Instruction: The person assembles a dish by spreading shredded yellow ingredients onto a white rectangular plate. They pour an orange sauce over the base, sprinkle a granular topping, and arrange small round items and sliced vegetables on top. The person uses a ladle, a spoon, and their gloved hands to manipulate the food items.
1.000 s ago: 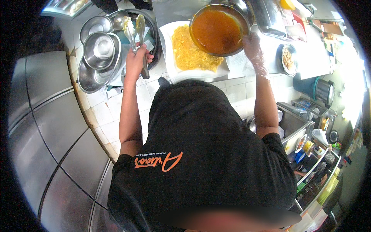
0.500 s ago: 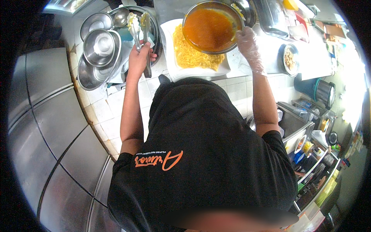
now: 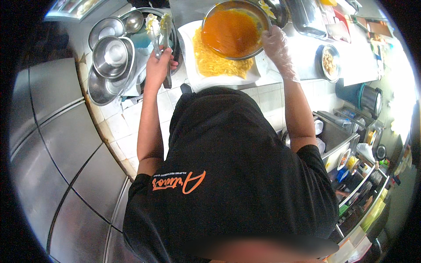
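My right hand (image 3: 280, 52), in a clear plastic glove, grips the right rim of a round metal bowl (image 3: 262, 19). Orange sauce (image 3: 230, 35) has run toward the bowl's left side, so the bowl is tilted. Below it lies a white dish (image 3: 188, 55) spread with yellow noodles (image 3: 221, 66), partly hidden by the bowl. In my bare left hand (image 3: 158, 65) are metal tongs (image 3: 166, 35), tips pointing away from me, with pale and yellow food bits stuck to them. The tongs are held left of the dish, over a large round tub.
Metal bowls (image 3: 110, 57) and a perforated strainer (image 3: 101, 90) are piled at the left by the tub (image 3: 177, 33). Further right on the table stand a clear container (image 3: 307, 19) and a bowl of light-brown pieces (image 3: 330, 63). Steel cabinet doors (image 3: 57, 118) line the left.
The sauce bowl has shifted slightly left and tipped; its sauce has slid leftward, baring the right inner wall. My left hand with the tongs has stayed nearly in place.
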`<state>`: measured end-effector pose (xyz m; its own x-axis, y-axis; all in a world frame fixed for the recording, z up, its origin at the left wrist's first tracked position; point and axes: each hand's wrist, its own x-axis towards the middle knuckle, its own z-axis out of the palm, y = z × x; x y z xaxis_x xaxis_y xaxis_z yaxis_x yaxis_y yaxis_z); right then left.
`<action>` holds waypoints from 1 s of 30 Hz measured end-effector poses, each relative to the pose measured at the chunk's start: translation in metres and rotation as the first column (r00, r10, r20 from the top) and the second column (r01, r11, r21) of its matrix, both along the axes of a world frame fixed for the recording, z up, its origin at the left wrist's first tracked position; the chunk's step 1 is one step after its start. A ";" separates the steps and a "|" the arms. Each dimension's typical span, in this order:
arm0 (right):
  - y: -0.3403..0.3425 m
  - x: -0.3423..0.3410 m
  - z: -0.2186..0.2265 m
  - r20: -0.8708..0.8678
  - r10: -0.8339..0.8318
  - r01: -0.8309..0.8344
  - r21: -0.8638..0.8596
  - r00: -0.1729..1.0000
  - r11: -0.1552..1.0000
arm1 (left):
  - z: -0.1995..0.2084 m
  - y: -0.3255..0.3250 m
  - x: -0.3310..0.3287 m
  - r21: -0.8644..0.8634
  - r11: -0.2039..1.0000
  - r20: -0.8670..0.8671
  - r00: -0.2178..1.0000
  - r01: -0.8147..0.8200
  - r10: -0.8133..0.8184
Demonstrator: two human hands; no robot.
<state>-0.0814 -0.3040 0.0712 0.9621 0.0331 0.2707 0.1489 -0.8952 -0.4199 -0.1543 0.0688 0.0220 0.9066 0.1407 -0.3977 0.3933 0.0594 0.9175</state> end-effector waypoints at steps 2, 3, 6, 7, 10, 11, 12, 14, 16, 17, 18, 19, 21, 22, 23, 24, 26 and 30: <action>-0.008 -0.001 -0.009 0.043 0.014 -0.013 -0.019 0.999 1.000 | -0.001 -0.001 0.000 -0.008 1.000 0.003 1.000 0.003 -0.003; -0.011 -0.001 -0.007 -0.008 -0.022 0.022 -0.022 1.000 1.000 | 0.000 -0.001 0.000 -0.011 1.000 0.004 1.000 -0.001 0.001; -0.029 -0.004 0.000 -0.144 -0.113 0.110 -0.028 0.983 0.994 | -0.001 0.002 -0.001 0.021 1.000 0.004 1.000 -0.005 0.005; -0.040 -0.006 0.002 -0.179 -0.132 0.130 -0.022 0.975 0.991 | -0.002 0.003 -0.001 0.011 1.000 -0.001 1.000 -0.013 0.013; -0.070 -0.016 0.012 -0.203 -0.131 0.133 -0.002 0.970 0.991 | -0.004 0.003 -0.001 0.001 1.000 -0.017 1.000 -0.026 0.026; -0.079 -0.019 0.015 -0.212 -0.150 0.148 -0.027 0.966 0.989 | -0.002 0.003 -0.001 0.012 1.000 -0.022 1.000 -0.021 0.021; -0.083 -0.022 0.021 -0.220 -0.169 0.161 -0.052 0.961 0.986 | -0.001 0.003 -0.001 0.024 1.000 -0.027 0.999 -0.016 0.017; -0.086 -0.025 0.031 -0.235 -0.159 0.154 -0.036 0.959 0.987 | -0.006 0.004 -0.001 0.012 0.999 -0.029 0.999 -0.032 0.033; -0.085 -0.027 0.036 -0.236 -0.189 0.174 -0.085 0.953 0.981 | -0.006 0.001 0.001 0.010 1.000 -0.033 0.999 -0.027 0.027; -0.085 -0.028 0.034 -0.211 -0.152 0.146 -0.043 0.966 0.988 | -0.005 0.000 0.002 0.015 1.000 -0.036 0.999 -0.017 0.018; -0.083 -0.027 0.030 -0.182 -0.115 0.117 -0.001 0.977 0.993 | -0.003 -0.002 0.004 0.020 1.000 -0.038 0.999 -0.008 0.009; -0.080 -0.028 0.028 -0.151 -0.079 0.086 0.041 0.985 0.995 | 0.000 -0.004 0.005 0.021 1.000 -0.033 0.999 0.005 -0.004; -0.066 -0.031 0.019 -0.171 -0.114 0.127 0.064 0.979 0.990 | 0.005 -0.007 0.007 0.027 0.999 -0.020 0.999 0.031 -0.031; -0.056 -0.032 0.017 -0.183 -0.131 0.147 0.073 0.974 0.986 | 0.005 -0.007 0.008 0.028 0.999 -0.014 0.999 0.036 -0.036; -0.046 -0.032 0.016 -0.191 -0.127 0.139 0.052 0.973 0.989 | 0.006 -0.007 0.010 0.028 0.999 -0.008 0.999 0.041 -0.041; -0.035 -0.032 0.015 -0.200 -0.121 0.130 0.030 0.972 0.991 | 0.006 -0.007 0.010 0.028 0.999 -0.002 0.999 0.045 -0.045; -0.018 -0.032 0.016 -0.217 -0.113 0.111 -0.020 0.970 0.994 | 0.005 -0.006 0.013 0.029 0.998 0.005 0.999 0.047 -0.047; -0.019 -0.040 0.010 -0.270 -0.159 0.152 -0.046 0.950 0.987 | 0.008 -0.006 0.013 0.050 0.997 0.010 0.999 0.050 -0.051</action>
<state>-0.1214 -0.3229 0.0811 0.9928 -0.1198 -0.0007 -0.1099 -0.9087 -0.4027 -0.1412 0.0626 0.0297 0.9176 0.1141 -0.3809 0.3841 -0.0064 0.9233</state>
